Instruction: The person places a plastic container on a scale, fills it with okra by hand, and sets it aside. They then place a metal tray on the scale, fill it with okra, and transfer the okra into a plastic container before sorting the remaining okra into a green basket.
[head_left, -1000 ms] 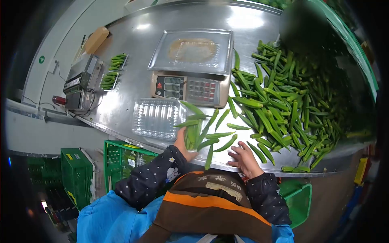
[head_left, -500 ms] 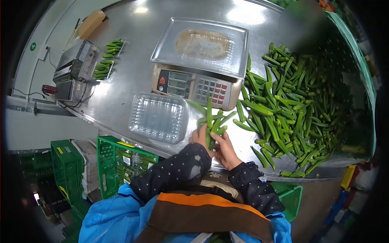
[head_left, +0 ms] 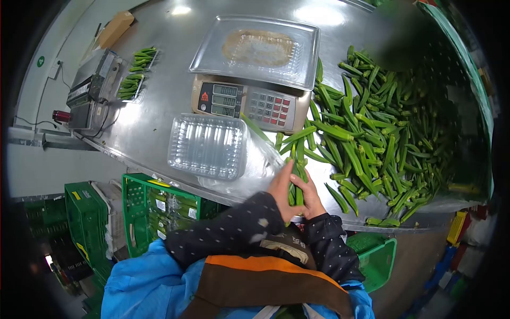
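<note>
My left hand (head_left: 283, 192) and my right hand (head_left: 309, 195) are side by side at the table's front edge, both closed round a bunch of green okra pods (head_left: 296, 186). The pods point upward and fan out at the top. Left of my hands lies a stack of clear plastic trays (head_left: 207, 147). Beyond them stands a weighing scale (head_left: 249, 102) with a metal pan (head_left: 204, 53) on top. A large pile of okra (head_left: 366, 143) spreads over the table to the right, close to my right hand.
Two filled okra trays (head_left: 131, 86) lie at the left near a boxy machine (head_left: 90, 95). A green crate (head_left: 130, 212) with packed okra stands below the table's front edge; another green crate (head_left: 378, 260) is at the lower right. A cardboard box (head_left: 114, 31) lies upper left.
Both hands have moved a little to the right with the okra between them. The pods now stand more upright and closer together. The view has shifted slightly.
</note>
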Action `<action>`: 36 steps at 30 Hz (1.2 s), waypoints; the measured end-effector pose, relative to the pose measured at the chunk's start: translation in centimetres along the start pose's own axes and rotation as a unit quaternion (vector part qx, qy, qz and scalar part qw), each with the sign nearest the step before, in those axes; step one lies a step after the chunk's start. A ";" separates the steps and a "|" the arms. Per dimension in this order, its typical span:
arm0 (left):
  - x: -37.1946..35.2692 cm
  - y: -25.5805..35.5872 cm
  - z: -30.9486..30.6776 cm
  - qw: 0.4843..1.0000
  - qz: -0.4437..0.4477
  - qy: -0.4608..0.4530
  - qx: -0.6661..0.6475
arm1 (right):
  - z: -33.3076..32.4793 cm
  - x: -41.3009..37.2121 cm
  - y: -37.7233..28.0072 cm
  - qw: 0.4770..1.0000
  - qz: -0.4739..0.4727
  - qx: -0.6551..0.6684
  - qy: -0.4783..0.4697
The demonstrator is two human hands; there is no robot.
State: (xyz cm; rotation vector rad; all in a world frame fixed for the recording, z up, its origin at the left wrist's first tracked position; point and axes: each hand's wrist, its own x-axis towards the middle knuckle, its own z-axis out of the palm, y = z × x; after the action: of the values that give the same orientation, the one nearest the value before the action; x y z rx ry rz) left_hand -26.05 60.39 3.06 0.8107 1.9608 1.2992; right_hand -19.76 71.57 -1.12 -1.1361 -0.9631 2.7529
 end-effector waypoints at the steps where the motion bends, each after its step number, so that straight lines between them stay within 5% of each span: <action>1: 0.2 -0.1 -1.8 0.999 0.003 -0.020 0.040 | -0.4 0.1 -0.1 1.000 -0.002 0.027 0.005; 2: 0.1 1.0 -4.0 0.990 -0.056 -0.061 0.115 | -1.6 0.1 -0.2 0.999 0.015 0.032 -0.018; 4: 0.3 1.4 -7.2 0.866 0.045 -0.159 0.472 | -2.3 -0.9 -1.6 1.000 0.009 0.025 -0.003; 5: 0.4 -1.4 -7.9 0.833 0.034 -0.204 0.513 | -3.3 -1.4 -2.2 1.000 0.017 0.020 -0.016; 6: 0.7 -1.5 -8.3 0.730 0.011 -0.315 0.607 | -3.6 -2.3 -3.0 1.000 0.020 0.019 -0.013; 8: -0.6 -5.0 -9.8 0.733 0.086 -0.263 0.621 | -3.8 -4.9 -5.3 0.997 0.063 0.014 -0.041; 10: -0.6 -2.8 -11.3 0.655 -0.030 -0.411 0.634 | -5.5 -6.1 -6.0 0.996 0.054 -0.015 -0.062; 13: -0.7 -6.0 -10.7 0.686 -0.054 -0.323 0.650 | -7.0 -7.7 -6.6 0.995 0.016 -0.068 -0.064; 14: 1.8 5.5 -8.7 0.831 -0.075 -0.187 0.518 | -7.5 -8.5 -6.6 0.996 0.011 -0.067 -0.063; 15: 3.4 4.5 -7.4 0.925 0.012 -0.023 0.379 | -8.0 -9.7 -6.5 0.997 -0.010 -0.046 -0.061; 16: 5.4 3.9 -5.8 0.907 0.085 0.051 0.410 | -8.6 -11.1 -6.4 0.998 -0.031 -0.024 -0.059; 18: 8.1 0.3 -3.5 0.879 -0.009 -0.001 0.476 | -8.8 -16.3 -7.0 0.999 -0.046 0.004 -0.018; 21: 9.1 -4.2 -1.3 0.837 -0.132 0.042 0.530 | -14.4 -23.4 -3.6 0.980 -0.182 0.081 0.023; 22: 9.6 -4.2 -0.9 0.826 -0.141 0.030 0.546 | -15.1 -27.0 -2.3 0.966 -0.197 0.116 0.123; 28: 9.1 -5.1 0.3 0.860 0.011 0.085 0.503 | -25.8 -44.1 9.1 0.857 -0.139 0.246 0.430; 30: 9.7 -6.0 0.2 0.869 0.031 0.098 0.484 | -29.4 -46.8 13.2 0.884 -0.108 0.102 0.444; 32: 10.0 -6.5 0.5 0.875 0.030 0.115 0.470 | -31.6 -46.0 14.8 0.748 0.112 -0.048 0.653; 33: 10.4 -7.1 0.6 0.871 0.012 0.105 0.480 | -32.9 -45.0 14.9 0.756 0.109 -0.048 0.644; 35: 10.8 -6.4 0.8 0.862 -0.046 0.062 0.502 | -34.2 -42.9 14.9 0.717 0.012 -0.271 0.642; 36: 10.9 -6.2 0.7 0.859 -0.045 0.066 0.505 | -34.6 -40.9 14.6 0.749 -0.076 -0.246 0.610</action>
State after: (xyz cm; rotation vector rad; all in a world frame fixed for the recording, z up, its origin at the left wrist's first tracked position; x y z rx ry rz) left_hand -32.98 67.26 -4.82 1.0728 2.7488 0.1601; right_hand 35.69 68.79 -2.05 -2.2347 -1.3395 1.0257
